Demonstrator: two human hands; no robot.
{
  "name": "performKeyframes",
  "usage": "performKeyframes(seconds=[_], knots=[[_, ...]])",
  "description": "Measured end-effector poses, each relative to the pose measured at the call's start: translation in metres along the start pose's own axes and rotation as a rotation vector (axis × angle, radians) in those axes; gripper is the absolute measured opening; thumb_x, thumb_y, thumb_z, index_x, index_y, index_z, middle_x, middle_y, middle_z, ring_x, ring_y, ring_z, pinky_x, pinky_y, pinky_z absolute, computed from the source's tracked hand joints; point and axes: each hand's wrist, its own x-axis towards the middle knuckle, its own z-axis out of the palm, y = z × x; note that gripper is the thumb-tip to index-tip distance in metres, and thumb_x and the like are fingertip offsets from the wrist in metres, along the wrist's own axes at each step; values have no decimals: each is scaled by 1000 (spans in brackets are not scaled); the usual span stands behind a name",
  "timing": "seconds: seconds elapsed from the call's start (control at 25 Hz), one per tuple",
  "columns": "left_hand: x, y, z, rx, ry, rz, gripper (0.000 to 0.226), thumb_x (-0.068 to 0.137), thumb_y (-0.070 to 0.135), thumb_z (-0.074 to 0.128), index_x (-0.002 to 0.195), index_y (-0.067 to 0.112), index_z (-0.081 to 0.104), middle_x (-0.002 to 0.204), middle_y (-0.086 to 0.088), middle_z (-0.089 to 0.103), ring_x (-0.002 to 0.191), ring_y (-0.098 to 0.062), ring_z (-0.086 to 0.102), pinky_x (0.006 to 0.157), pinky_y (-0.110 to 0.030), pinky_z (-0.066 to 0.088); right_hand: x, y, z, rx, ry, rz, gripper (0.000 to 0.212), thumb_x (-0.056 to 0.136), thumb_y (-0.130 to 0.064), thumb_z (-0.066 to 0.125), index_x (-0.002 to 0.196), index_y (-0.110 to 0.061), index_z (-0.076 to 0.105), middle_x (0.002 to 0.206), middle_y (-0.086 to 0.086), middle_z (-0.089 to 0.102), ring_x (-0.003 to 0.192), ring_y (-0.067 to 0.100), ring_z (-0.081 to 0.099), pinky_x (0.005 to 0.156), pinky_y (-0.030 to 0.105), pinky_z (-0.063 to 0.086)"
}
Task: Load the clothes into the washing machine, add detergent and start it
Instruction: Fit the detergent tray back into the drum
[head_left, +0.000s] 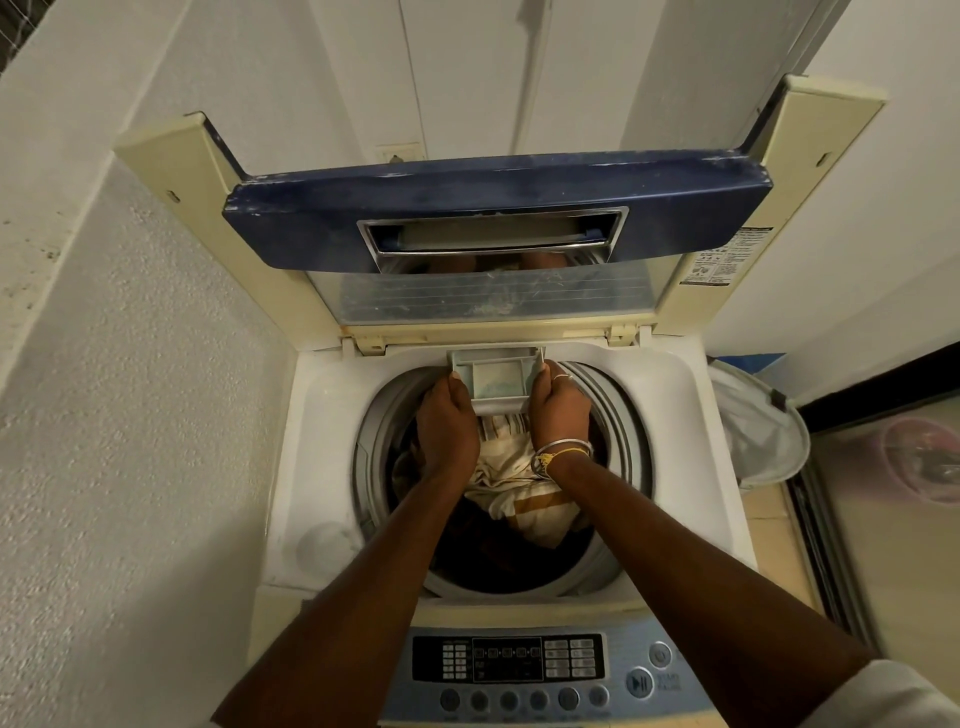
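Left hand (448, 421) and right hand (560, 408) of mine each grip one side of the grey detergent drawer (496, 382), fingers curled around its edges. The drawer juts out from the back rim of the washing machine (322, 415), over the drum opening, with a faint bluish trace in its larger compartment. Below my wrists the clothes (511, 480) lie in the drum, cream and striped cloth on top of darker pieces. The blue lid (493, 208) stands raised behind. The control panel (519, 662) sits nearest me, and a mesh hamper (761, 431) stands just beside the machine on my right.
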Motion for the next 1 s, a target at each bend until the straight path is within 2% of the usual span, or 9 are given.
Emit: performKeyframes(seconds=[0.12, 0.32, 0.4, 0.52, 0.64, 0.76, 1.0], knots=[[3, 1, -3, 7, -50, -8, 33, 107, 28, 36, 99, 12, 64, 89, 0, 62, 79, -10, 55, 71, -26, 40, 0, 2, 0, 1, -17, -7, 33, 105, -26, 37, 90, -10, 61, 72, 7, 61, 67, 23, 59, 63, 30, 45], [2, -3, -3, 22, -42, -5, 38, 107, 32, 35, 100, 10, 65, 93, -8, 66, 86, -20, 61, 77, -37, 51, -2, 1, -3, 8, -27, 5, 33, 105, -27, 38, 92, -11, 63, 72, 3, 59, 68, 20, 57, 63, 28, 42], [0, 0, -1, -8, -30, -47, 39, 107, 32, 34, 103, 9, 65, 95, -8, 65, 86, -19, 60, 76, -35, 48, 0, 1, -4, 15, -32, 11, 33, 105, -27, 38, 90, -12, 63, 70, 1, 58, 66, 18, 56, 62, 27, 40], [-1, 7, -4, -23, -24, -45, 35, 107, 29, 35, 102, 11, 65, 90, 1, 61, 76, -6, 53, 72, -26, 39, 0, 0, -3, 10, -31, 8, 33, 105, -27, 38, 87, -11, 61, 68, 2, 57, 63, 18, 55, 61, 25, 38], [-2, 8, -2, -48, -1, -41, 37, 107, 29, 35, 111, 8, 66, 99, -1, 64, 87, -10, 57, 78, -27, 42, 0, -2, -2, 26, -17, 30, 33, 105, -26, 39, 88, -10, 61, 70, 3, 58, 63, 17, 56, 61, 27, 41], [-3, 6, 3, -58, 24, -39, 39, 107, 30, 34, 115, 8, 65, 107, -7, 68, 97, -18, 63, 84, -31, 49, -1, -1, -2, 32, 8, 22, 32, 104, -24, 40, 85, -10, 61, 68, 5, 59, 64, 23, 58, 62, 33, 47], [3, 13, 3, -37, -21, -134, 40, 108, 30, 32, 114, 5, 63, 99, 0, 58, 91, -12, 52, 80, -28, 38, 2, -8, -1, 7, -7, 91, 34, 104, -25, 40, 74, -15, 53, 58, -5, 47, 59, 21, 53, 60, 28, 39]])
